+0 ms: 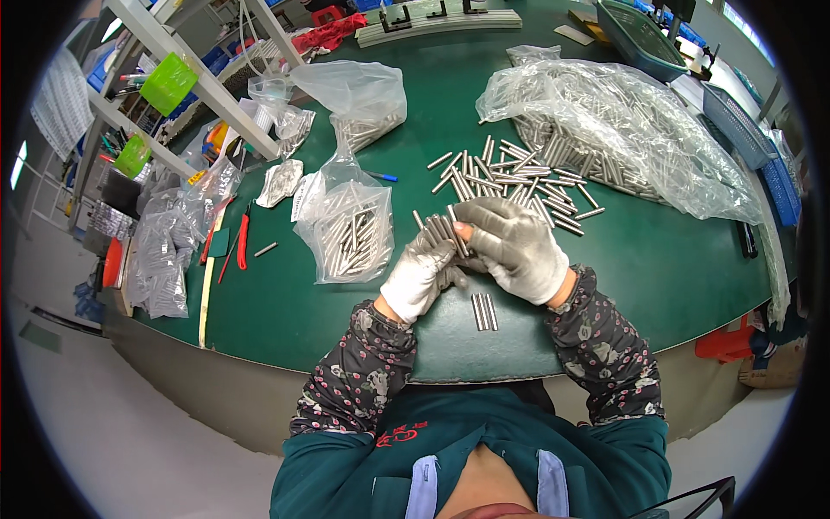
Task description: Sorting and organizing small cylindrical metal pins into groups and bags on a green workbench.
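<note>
My left hand (pixel 421 275), in a white glove, grips a fanned bundle of short metal rods (pixel 439 230) just above the green table (pixel 285 311). My right hand (pixel 515 247), in a grey-white glove, pinches one rod at the bundle's right side. A loose heap of the same rods (pixel 510 180) lies right behind my hands. Three rods (pixel 484 311) lie side by side in front of my hands, near the table's edge.
A clear bag of rods (pixel 350 233) lies to the left, another bag (pixel 367 108) behind it. A large plastic sheet over many rods (pixel 622 130) fills the right back. Red-handled cutters (pixel 243 240), a blue pen (pixel 381 176) and small bags (pixel 164 251) lie at left.
</note>
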`<move>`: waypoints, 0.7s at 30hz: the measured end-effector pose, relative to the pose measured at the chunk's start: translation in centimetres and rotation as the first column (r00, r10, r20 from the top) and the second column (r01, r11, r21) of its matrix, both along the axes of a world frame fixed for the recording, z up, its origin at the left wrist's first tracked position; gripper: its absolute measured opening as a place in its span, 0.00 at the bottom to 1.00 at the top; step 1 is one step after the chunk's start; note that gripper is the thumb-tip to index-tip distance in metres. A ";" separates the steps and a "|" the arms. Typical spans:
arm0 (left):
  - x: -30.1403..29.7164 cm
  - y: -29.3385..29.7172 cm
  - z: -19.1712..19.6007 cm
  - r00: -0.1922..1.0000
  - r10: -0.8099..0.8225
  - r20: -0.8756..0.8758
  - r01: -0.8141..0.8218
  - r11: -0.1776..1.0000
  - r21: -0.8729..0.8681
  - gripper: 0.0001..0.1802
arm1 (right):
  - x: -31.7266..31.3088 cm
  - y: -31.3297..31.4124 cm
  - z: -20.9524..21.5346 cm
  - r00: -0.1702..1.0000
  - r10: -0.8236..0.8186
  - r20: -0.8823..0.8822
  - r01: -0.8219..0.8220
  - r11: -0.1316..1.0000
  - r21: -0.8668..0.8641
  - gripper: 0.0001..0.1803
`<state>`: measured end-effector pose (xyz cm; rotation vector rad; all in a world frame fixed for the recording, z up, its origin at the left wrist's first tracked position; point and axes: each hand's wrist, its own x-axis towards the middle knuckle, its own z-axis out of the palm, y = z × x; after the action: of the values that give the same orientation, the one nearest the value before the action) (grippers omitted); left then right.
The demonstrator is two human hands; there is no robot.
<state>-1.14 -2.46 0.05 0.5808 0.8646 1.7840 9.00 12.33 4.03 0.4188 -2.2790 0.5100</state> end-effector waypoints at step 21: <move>-0.4 0.0 -0.3 0.896 0.151 -0.417 -0.268 0.934 -0.236 0.13 | 0.5 -0.6 -1.0 0.981 -0.010 0.194 0.118 0.823 -0.556 0.16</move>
<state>-1.53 -2.41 -0.27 0.6844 1.4903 1.7127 9.54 11.77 3.02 -0.0096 -2.1638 1.1901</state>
